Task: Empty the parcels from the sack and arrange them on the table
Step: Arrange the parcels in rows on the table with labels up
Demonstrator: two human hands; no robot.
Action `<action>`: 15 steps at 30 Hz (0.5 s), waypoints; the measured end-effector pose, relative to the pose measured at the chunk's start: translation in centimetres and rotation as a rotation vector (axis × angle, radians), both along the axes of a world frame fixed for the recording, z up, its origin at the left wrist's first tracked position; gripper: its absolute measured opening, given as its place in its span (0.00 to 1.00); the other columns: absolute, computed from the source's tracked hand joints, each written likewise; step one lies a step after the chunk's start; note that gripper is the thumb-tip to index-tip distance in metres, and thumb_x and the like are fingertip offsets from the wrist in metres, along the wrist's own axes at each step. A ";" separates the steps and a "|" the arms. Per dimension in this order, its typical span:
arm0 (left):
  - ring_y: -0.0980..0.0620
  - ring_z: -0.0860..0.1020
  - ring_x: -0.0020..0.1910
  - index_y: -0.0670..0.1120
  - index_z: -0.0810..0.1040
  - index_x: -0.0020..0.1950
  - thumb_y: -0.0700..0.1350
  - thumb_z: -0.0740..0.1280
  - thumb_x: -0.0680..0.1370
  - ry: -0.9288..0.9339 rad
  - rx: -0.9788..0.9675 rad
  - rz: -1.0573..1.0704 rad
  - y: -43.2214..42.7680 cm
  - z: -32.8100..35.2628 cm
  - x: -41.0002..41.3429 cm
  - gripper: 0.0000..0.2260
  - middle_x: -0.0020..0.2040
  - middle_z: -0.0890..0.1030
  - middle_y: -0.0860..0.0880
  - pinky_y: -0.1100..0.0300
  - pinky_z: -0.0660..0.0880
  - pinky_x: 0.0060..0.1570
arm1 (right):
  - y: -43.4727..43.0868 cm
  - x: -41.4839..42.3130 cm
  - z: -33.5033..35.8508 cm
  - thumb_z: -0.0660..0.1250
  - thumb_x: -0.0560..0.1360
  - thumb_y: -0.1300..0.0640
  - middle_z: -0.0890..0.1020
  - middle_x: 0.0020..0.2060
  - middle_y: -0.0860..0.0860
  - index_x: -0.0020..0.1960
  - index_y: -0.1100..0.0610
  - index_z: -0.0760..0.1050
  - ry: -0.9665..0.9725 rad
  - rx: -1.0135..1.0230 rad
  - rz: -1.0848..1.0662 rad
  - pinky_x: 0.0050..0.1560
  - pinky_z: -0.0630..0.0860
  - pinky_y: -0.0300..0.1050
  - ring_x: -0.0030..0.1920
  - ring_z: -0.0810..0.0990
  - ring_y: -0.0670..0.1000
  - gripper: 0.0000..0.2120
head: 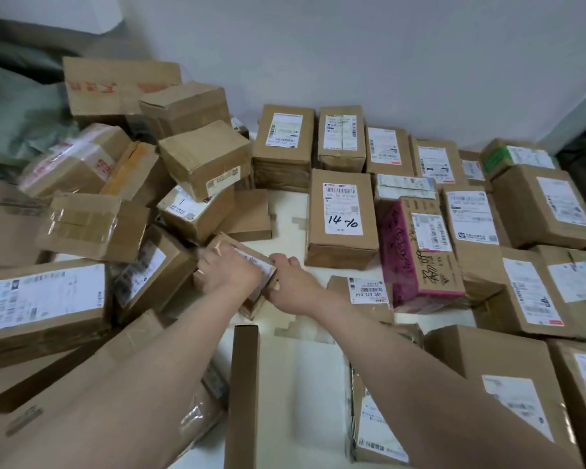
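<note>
Both grips are clasping a small box (232, 247) near the middle of the white worktop (288, 211). The left grip (225, 270) is curling its fingers over the box's left end, and the right grip (285, 269) is pinching its right end. Whether the box is resting on the worktop or being held just above it cannot be told. It is lying at the foot of a loose heap (197, 157) of cardboard parcels, which are leaning every way on the left. On the right, rows (433, 164) of parcels are lying flat with labels up, reaching back to the wall. Among them a box marked 14-10 (342, 218) is sitting just beside a pink box (396, 252). The grey-green sack (11, 106) is slumping at the far left behind the heap. A narrow box (244, 384) is standing on end between the forearms.
</note>
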State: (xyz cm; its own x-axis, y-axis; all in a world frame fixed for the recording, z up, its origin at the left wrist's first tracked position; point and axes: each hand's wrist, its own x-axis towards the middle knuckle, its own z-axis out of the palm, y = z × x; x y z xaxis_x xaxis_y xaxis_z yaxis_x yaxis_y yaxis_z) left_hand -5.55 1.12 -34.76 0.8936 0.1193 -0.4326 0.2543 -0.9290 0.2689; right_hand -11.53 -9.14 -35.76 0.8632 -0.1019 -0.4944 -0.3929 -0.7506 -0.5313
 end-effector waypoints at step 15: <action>0.42 0.61 0.72 0.51 0.65 0.75 0.46 0.65 0.76 -0.072 -0.292 -0.275 -2.3 1.1 -8.1 0.26 0.73 0.65 0.42 0.53 0.63 0.69 | -3.2 -11.4 3.0 0.63 0.79 0.53 0.77 0.58 0.57 0.63 0.56 0.76 -0.064 -0.122 -0.241 0.61 0.73 0.46 0.60 0.74 0.55 0.15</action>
